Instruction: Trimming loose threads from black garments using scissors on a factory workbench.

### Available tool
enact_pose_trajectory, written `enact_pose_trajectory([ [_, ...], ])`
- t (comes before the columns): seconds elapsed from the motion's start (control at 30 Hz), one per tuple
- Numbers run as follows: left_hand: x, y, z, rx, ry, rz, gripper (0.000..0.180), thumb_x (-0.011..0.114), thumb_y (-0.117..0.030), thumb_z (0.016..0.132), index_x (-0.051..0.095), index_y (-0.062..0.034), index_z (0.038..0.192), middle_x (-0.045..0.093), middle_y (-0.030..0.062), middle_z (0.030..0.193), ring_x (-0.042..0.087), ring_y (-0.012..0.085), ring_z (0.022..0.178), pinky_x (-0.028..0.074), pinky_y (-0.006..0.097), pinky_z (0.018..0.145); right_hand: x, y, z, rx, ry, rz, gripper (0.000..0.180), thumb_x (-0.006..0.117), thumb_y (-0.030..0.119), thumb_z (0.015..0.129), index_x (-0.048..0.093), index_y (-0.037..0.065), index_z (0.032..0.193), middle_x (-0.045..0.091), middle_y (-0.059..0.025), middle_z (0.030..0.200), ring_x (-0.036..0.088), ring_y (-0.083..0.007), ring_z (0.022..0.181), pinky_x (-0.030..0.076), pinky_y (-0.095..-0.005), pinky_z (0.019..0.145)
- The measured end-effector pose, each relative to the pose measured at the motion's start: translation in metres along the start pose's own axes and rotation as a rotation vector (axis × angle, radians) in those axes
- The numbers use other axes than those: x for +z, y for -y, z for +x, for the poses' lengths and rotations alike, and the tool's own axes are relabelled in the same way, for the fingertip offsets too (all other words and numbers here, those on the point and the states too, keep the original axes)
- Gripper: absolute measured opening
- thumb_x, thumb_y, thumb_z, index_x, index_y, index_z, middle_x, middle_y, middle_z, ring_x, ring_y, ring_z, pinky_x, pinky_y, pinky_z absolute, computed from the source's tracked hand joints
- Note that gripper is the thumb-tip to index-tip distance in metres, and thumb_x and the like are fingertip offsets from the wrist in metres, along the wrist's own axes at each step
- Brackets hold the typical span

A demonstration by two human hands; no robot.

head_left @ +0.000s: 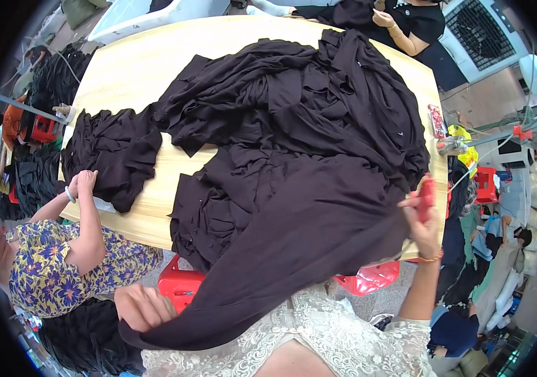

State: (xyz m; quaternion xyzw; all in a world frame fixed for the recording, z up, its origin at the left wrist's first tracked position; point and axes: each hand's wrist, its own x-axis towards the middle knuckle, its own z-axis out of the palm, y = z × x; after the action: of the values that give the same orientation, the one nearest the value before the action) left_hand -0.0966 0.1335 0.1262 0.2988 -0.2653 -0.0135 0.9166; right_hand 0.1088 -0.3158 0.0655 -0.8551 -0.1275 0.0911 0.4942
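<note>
A long dark garment piece [293, 232] stretches slantwise across my front, from the table's right side down to the lower left. My left hand [146, 306] is closed round its lower left end, with the cloth hanging over my lap. Near the table's right edge, my right hand [424, 229] is closed on a small red tool [427, 198], pointing up and blurred by motion; its kind is unclear. The cloth's right end passes close beside this hand, and I cannot tell whether the fingers also touch it. Under and beyond it lies a heap of dark garments [293, 94].
A pale wooden table [155, 66] bears the heaps. At left, a co-worker in a flowered top [54, 264] handles another dark pile [114, 147]. Someone in black [416, 28] sits across. Red plastic stools [372, 279] stand under the near edge. A red-and-white box [436, 121] lies at right.
</note>
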Motion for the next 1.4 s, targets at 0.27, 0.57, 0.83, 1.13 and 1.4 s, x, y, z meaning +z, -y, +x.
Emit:
enact_pose_trajectory([
  [0.27,-0.133,0.058,-0.111,-0.043,-1.647,0.396,0.032,0.055,-0.023,0.094,0.055,-0.0051,0.120,0.062,0.0080,0.113,0.060,0.0232,0.105,0.048,0.041,0.093,0.058,0.058,0.112,-0.342,-0.323,-0.202,0.019,0.061,0.013,0.094,0.064,0.003,0.110,0.067,-0.0088,0.084,0.063,-0.0138,0.068,0.048,-0.0285,0.064],
  [0.57,-0.124,0.148,-0.068,-0.395,-0.763,1.837,0.050,0.071,-0.013,0.078,0.054,-0.0070,0.125,0.053,0.0158,0.123,0.048,0.0337,0.117,0.035,0.042,0.101,0.114,-0.027,0.040,-0.132,0.242,-0.357,0.073,0.084,0.044,0.065,0.054,-0.001,0.114,0.061,-0.0244,0.103,0.061,-0.0418,0.094,0.050,-0.0432,0.080],
  [0.83,-0.149,0.131,-0.048,-0.486,-0.347,1.907,0.008,0.066,-0.003,0.073,0.061,-0.0083,0.074,0.058,0.0060,0.076,0.056,0.0269,0.087,0.039,0.040,0.089,0.113,-0.054,0.027,-0.113,0.140,-0.549,0.056,0.068,0.001,0.070,0.046,-0.009,0.121,0.057,-0.0285,0.109,0.057,-0.0451,0.099,0.049,-0.0460,0.083],
  [1.13,-0.096,0.104,-0.033,-0.723,-0.817,0.922,0.012,0.063,-0.011,0.090,0.064,0.0004,0.094,0.063,0.0032,0.077,0.060,0.0098,0.063,0.049,0.025,0.058,0.060,0.007,0.016,0.205,0.184,-1.130,0.025,0.068,0.020,0.084,0.057,-0.002,0.088,0.064,-0.0219,0.088,0.064,-0.0378,0.078,0.050,-0.0446,0.067],
  [1.4,-0.157,0.153,-0.006,-0.544,-1.083,-0.329,0.008,0.064,-0.007,0.090,0.059,-0.0014,0.092,0.064,0.0099,0.084,0.068,0.0388,0.090,0.061,0.039,0.075,0.104,0.036,-0.001,-0.079,0.160,-0.412,0.031,0.061,0.001,0.084,0.046,0.003,0.111,0.063,-0.0186,0.094,0.062,-0.0421,0.085,0.050,-0.0442,0.072],
])
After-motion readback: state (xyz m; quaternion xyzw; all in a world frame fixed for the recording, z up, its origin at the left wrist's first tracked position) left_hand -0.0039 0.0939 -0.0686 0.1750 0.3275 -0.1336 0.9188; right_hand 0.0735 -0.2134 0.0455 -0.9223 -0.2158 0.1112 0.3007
